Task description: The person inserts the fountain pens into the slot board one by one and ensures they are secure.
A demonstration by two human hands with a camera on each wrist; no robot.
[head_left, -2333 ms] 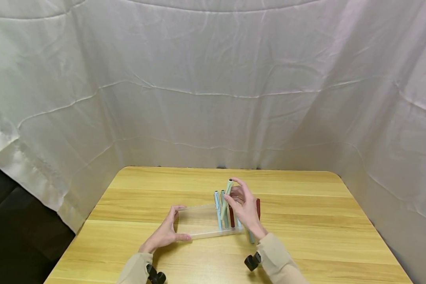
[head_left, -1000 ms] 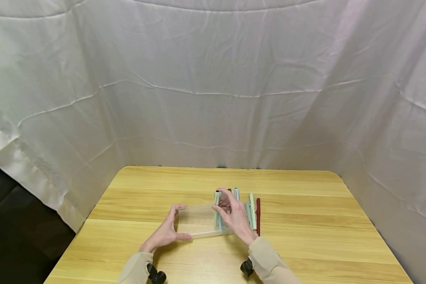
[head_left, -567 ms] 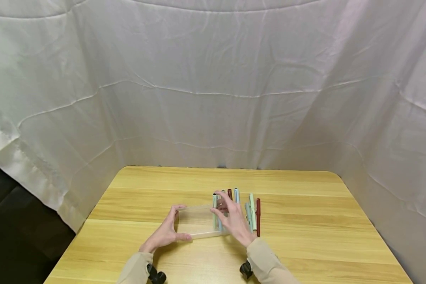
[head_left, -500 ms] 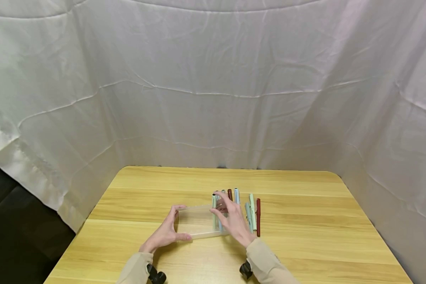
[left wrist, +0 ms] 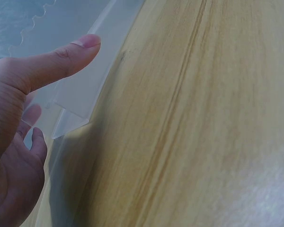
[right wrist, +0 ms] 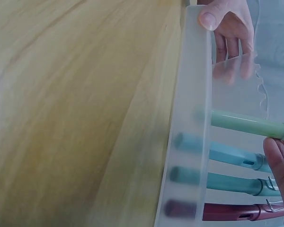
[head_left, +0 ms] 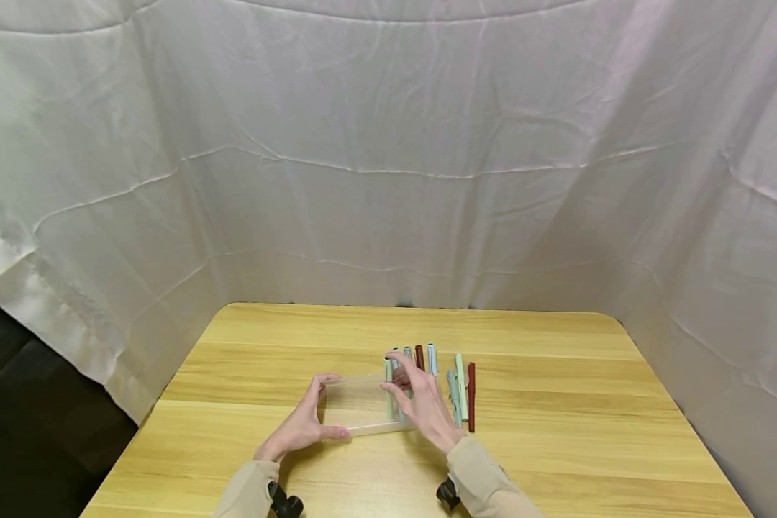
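Observation:
My left hand (head_left: 301, 421) grips the left end of a clear plastic tray (head_left: 375, 429), with the thumb over the front wall, as the left wrist view also shows. My right hand (head_left: 426, 406) holds a light green pen (right wrist: 248, 124) between thumb and fingers. That pen lies crosswise in the tray, leftmost in a row. Beside it in the right wrist view lie a light blue pen (right wrist: 234, 155), a teal pen (right wrist: 232, 183) and a dark red pen (right wrist: 232, 212). Another light blue pen (head_left: 432, 357) shows past my right hand, partly covered by it.
To the right of the tray, on the wooden table (head_left: 557, 403), lie a teal pen (head_left: 454, 397), a light green pen (head_left: 461, 386) and a dark red pen (head_left: 471, 397). A pale curtain (head_left: 401, 216) hangs round the table's back and sides.
My right hand has brought the light green pen down from above the row into the tray and shifted it left past the light blue pen. My left hand has stayed put.

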